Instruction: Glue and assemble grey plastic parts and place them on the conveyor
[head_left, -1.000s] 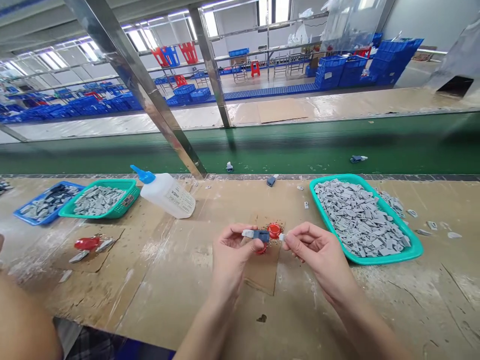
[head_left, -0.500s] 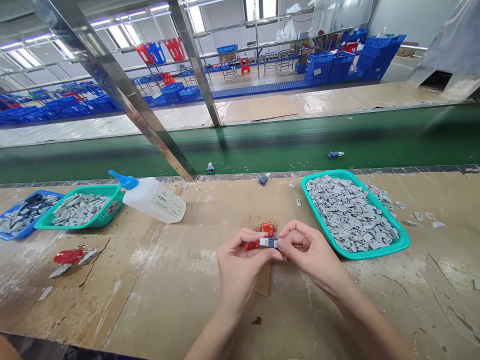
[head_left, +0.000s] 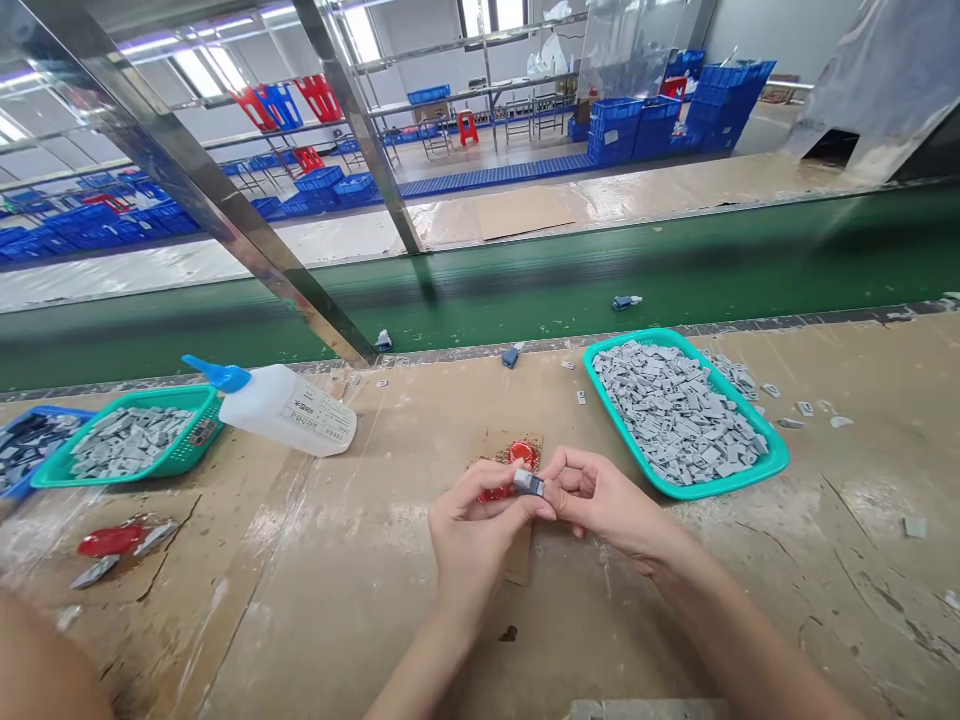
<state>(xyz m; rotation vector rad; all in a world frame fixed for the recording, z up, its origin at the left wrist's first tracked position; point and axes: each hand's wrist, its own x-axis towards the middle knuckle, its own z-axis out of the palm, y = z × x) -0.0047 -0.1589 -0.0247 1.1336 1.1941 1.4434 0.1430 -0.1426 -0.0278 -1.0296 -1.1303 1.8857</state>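
Observation:
My left hand (head_left: 472,535) and my right hand (head_left: 604,505) meet over the bench, fingertips pinched together on one small grey-and-blue plastic part (head_left: 529,484). Just behind the part a red cap (head_left: 522,455) sits on a scrap of cardboard (head_left: 517,560), and another red piece (head_left: 493,493) shows under my left fingers. A teal tray (head_left: 772,462) heaped with small grey parts lies to the right of my right hand.
A white glue bottle (head_left: 289,410) with a blue nozzle lies on its side at the left, beside a teal basket (head_left: 180,460) of grey parts. A green conveyor belt (head_left: 525,290) runs behind, carrying a small part (head_left: 625,301). A slanted metal post (head_left: 247,240) rises from the bench edge.
My hands came together: the right hand brought its small piece onto the part in the left, and both now pinch it. The view has drifted right and down.

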